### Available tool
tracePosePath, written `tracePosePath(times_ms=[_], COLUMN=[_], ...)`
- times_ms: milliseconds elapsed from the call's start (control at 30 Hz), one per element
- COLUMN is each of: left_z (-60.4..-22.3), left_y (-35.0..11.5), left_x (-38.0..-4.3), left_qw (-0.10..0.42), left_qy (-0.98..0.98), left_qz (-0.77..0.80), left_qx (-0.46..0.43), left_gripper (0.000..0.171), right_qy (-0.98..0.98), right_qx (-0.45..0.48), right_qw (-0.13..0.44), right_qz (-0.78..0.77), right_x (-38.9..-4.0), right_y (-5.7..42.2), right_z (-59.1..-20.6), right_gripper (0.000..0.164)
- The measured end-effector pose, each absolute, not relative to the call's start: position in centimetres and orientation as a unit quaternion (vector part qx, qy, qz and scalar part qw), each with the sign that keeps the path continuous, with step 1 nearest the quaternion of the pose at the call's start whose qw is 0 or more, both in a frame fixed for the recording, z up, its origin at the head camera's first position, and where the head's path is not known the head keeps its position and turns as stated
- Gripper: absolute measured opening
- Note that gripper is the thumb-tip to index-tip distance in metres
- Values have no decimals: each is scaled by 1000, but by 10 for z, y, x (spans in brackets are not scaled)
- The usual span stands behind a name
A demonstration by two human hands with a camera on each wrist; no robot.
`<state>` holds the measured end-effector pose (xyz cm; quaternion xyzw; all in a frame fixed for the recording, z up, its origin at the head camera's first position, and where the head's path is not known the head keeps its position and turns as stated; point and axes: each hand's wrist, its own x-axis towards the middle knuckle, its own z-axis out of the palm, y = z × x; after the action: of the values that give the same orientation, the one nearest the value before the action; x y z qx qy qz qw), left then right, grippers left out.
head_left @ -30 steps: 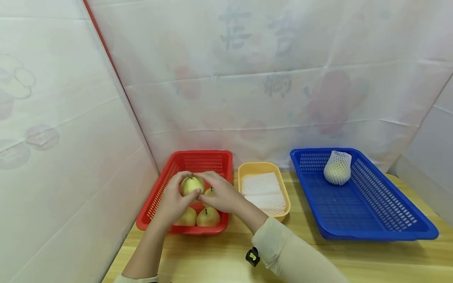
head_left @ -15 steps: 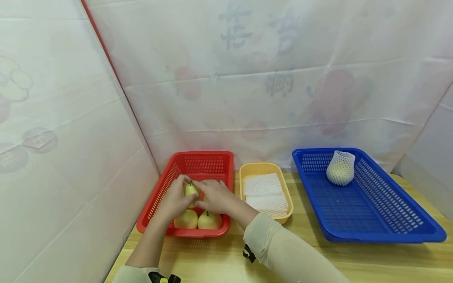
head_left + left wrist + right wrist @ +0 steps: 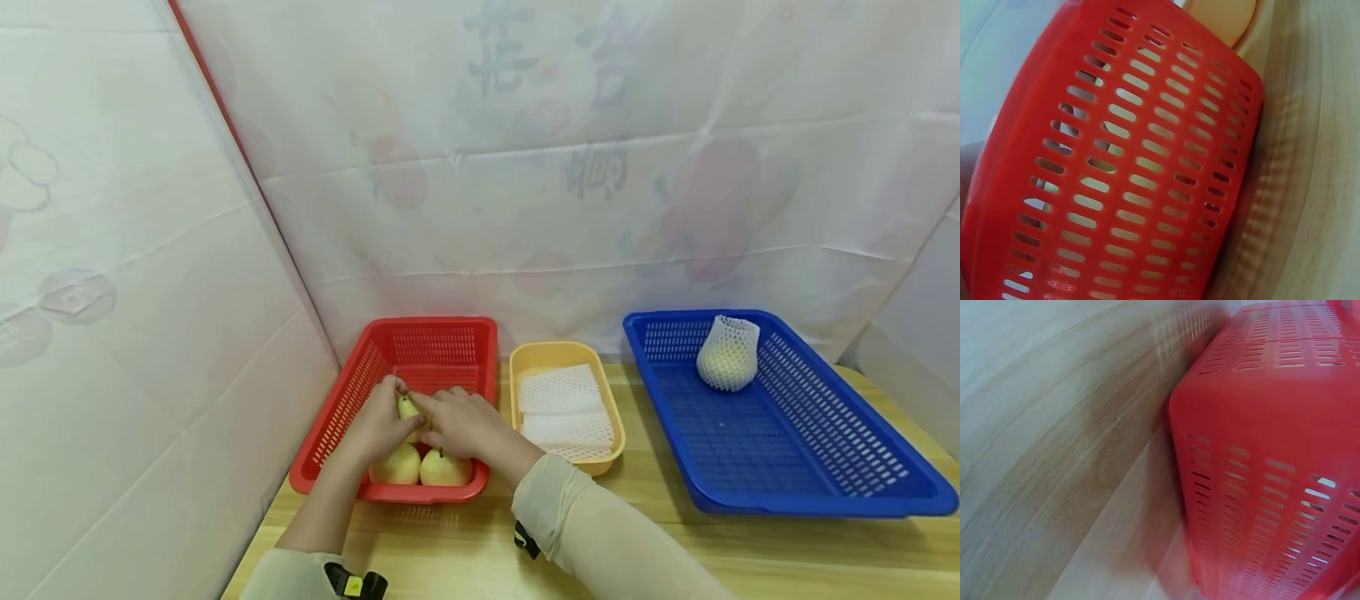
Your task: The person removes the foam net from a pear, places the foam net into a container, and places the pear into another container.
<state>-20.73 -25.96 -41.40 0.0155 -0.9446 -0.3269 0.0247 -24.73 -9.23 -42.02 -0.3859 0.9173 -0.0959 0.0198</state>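
Observation:
In the head view, both hands are inside the red basket [image 3: 431,493], around one yellow-green pear [image 3: 408,410] with its stem up. My left hand [image 3: 377,423] holds its left side, fingers and thumb curved round it. From the right, my right hand [image 3: 467,425] grips the same pear with index finger and thumb; the lower part of the pear is hidden. Two more pears, a left one [image 3: 396,465] and a right one [image 3: 446,468], lie at the near end of the basket. Both wrist views show mostly the basket's slotted outer wall [image 3: 1147,147].
Right of the red basket stands a yellow tray [image 3: 617,437] with white foam net sleeves [image 3: 566,412]. Farther right, a blue basket [image 3: 742,450] holds a pear in a foam net [image 3: 727,354]. White cloth walls [image 3: 480,233] enclose the wooden table [image 3: 450,554] behind and beside.
Both hands have lowered the pear deeper into the red basket, just behind the two near pears. The view has shifted slightly. Netted pear and tray stay where they were.

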Motion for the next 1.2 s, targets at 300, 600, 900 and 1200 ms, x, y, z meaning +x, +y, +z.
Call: tracePosePath(times_ms=[300, 600, 900, 1200], left_z=[-413, -412, -410, -407], left_y=[-255, -252, -251, -250], left_x=[-210, -209, -208, -199], left_qw=[-24, -15, -15, -21], left_qy=[-955, -961, -958, -957], left_qz=[-295, -275, -286, -289], left_qx=[23, 11, 6, 3], left_gripper=[37, 34, 50, 68], right_qy=[923, 925, 911, 882], right_qx=[-379, -374, -399, -433], right_qw=[17, -2, -43, -65], right_qz=[-58, -64, -99, -174], right_x=[-242, -240, -244, -240], right_y=[-91, -90, -78, -43], right_z=[-421, -418, -413, -398], right_gripper=[59, 54, 47, 44])
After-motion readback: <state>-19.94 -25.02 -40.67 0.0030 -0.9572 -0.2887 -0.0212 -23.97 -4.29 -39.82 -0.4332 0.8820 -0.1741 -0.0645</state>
